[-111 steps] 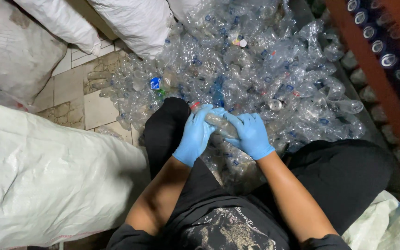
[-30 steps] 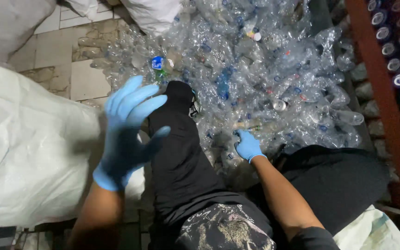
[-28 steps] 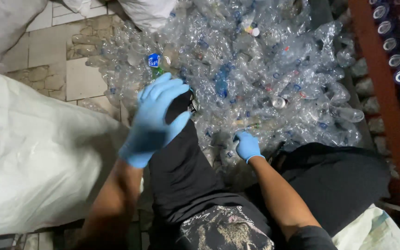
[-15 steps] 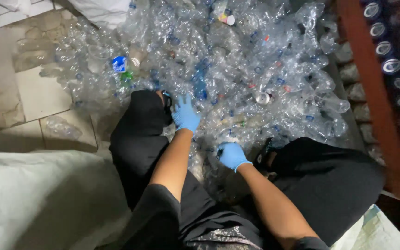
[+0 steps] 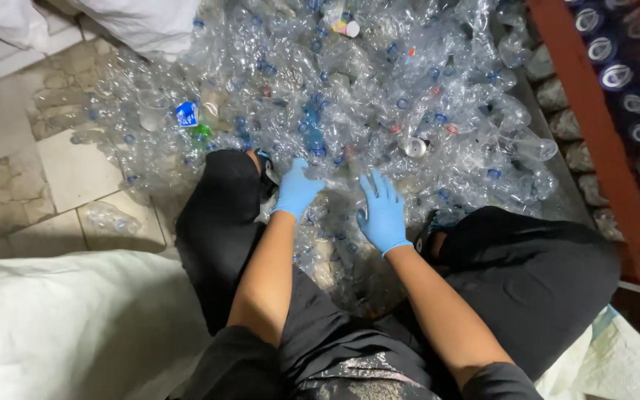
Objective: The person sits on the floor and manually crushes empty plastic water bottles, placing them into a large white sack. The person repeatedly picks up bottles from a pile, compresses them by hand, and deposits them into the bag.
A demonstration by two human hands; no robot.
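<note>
At frame centre, the gloved left hand (image 5: 295, 190) and right hand (image 5: 382, 213) lay open-fingered, gripping nothing, on the heap of crushed clear plastic bottles (image 5: 350, 96), seemingly sifting.

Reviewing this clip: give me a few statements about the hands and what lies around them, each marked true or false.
1. Both hands wear blue gloves. True: left hand, right hand.
2. The hands rest on a pile of clear plastic bottles. True.
3. The right hand holds a metal can. False: it lies flat and open on the bottles.
4. A white sack lies at the person's left. True.
5. The floor is wooden. False: it is tiled.
</note>
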